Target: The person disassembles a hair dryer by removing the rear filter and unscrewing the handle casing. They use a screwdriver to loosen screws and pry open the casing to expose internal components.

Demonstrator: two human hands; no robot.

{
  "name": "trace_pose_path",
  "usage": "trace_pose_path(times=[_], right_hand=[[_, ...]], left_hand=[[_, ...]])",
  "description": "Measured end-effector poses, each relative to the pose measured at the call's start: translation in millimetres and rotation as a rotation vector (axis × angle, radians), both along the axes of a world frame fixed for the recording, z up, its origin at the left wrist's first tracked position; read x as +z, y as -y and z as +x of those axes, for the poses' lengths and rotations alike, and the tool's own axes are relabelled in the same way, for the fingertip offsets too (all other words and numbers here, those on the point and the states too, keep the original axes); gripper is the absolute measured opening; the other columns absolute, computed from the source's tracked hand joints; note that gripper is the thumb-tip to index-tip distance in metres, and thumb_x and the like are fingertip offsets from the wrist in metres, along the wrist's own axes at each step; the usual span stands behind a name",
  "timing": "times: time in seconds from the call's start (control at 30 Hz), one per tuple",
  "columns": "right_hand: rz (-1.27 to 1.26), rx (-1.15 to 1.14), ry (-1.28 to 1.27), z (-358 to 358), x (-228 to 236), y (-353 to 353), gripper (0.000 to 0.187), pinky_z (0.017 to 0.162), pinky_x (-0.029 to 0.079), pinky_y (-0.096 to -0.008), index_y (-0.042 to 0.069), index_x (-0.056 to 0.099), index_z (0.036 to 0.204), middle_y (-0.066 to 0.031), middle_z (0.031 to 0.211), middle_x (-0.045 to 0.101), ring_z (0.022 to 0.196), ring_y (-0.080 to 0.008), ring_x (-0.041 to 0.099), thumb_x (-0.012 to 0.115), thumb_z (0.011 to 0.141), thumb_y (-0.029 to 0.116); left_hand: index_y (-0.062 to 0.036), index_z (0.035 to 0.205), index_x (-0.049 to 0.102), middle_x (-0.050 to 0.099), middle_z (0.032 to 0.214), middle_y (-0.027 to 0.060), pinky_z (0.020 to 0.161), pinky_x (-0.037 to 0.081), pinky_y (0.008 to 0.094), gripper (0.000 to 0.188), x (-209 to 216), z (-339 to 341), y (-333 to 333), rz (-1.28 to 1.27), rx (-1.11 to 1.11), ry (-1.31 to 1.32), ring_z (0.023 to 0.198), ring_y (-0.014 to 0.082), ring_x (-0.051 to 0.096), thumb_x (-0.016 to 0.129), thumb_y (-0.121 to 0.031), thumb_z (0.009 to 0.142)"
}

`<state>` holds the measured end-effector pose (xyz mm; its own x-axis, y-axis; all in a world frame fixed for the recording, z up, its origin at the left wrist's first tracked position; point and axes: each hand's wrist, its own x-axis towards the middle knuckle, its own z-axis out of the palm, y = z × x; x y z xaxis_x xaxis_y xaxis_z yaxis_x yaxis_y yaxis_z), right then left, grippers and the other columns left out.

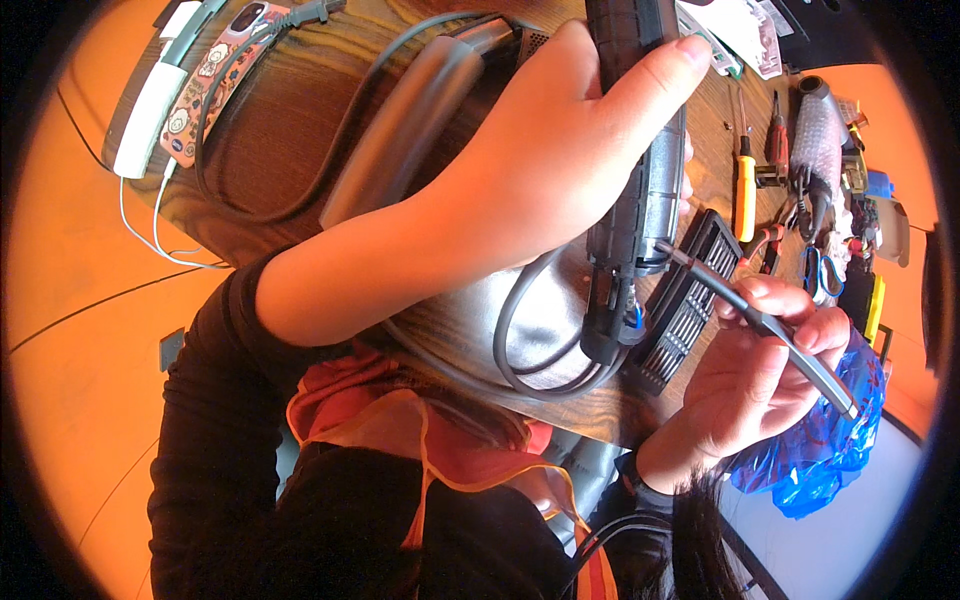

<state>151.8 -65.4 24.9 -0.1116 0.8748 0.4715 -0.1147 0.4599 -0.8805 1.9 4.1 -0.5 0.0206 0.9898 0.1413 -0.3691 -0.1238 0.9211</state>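
My left hand [555, 140] is wrapped around a long black plastic appliance body [655, 190], with its thumb across the upper part. At the lower end of this body some inner parts and a bit of blue show, and a dark cord [510, 330] loops nearby. A slim grey precision screwdriver [728, 291] is pinched in the fingers of my right hand [765, 375]. Its tip meets the side of the black body near the lower end. Beneath the screwdriver lies a black bit case [690, 325] with rows of small bits.
A silver-grey tubular piece [410, 125] lies left of the body. Farther left are a phone in a patterned case [215, 85] and a white power strip [150, 120]. To the right lie a yellow-handled screwdriver [745, 195], a grey cylindrical appliance [815, 140] and a blue plastic bag [825, 450].
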Motion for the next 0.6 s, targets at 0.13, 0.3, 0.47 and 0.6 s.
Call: trace_pose_path(times=[0.13,0.3,0.47,0.6], right_hand=[[0.0,-0.185,-0.046,-3.4,-3.6,-0.6,0.025,0.057,0.048,-0.0251,0.009,0.034,0.089,-0.0251,0.082,0.057,0.064,-0.0232,0.058,0.057,0.079,0.009],[-0.111,-0.225,-0.055,-1.6,-4.1,-1.0,0.028,0.053,0.046,-0.028,0.01,0.033,0.089,-0.0262,0.081,0.057,0.06,-0.0228,0.057,0.058,0.079,0.015],[-0.077,-0.246,-0.031,-1.0,-4.6,-0.6,0.029,0.05,0.047,-0.0268,0.008,0.034,0.091,-0.0264,0.081,0.058,0.055,-0.0227,0.057,0.06,0.079,0.016],[-0.088,-0.285,-0.032,-1.4,-4.9,-0.8,0.03,0.047,0.047,-0.0258,0.008,0.035,0.093,-0.0268,0.081,0.058,0.053,-0.0231,0.058,0.06,0.078,0.015]], left_hand=[[-0.0061,0.095,0.037,0.051,0.069,0.0067,0.057,0.047,0.0263,0.029,-0.1,0.0,-0.2,-0.003,0.002,-0.002,0.056,0.0138,0.052,0.044,-0.033,0.087],[-0.006,0.095,0.037,0.051,0.068,0.0066,0.056,0.047,0.026,0.028,0.2,-0.1,0.3,-0.007,0.0,-0.003,0.056,0.0137,0.052,0.044,-0.032,0.087],[-0.0058,0.094,0.038,0.051,0.068,0.0066,0.056,0.047,0.0258,0.028,0.2,-0.2,1.4,-0.007,0.0,-0.008,0.056,0.0136,0.052,0.044,-0.031,0.087],[-0.0057,0.094,0.038,0.051,0.067,0.0065,0.056,0.046,0.0256,0.027,0.1,0.6,1.5,-0.005,-0.002,-0.007,0.055,0.0136,0.052,0.045,-0.031,0.087]])
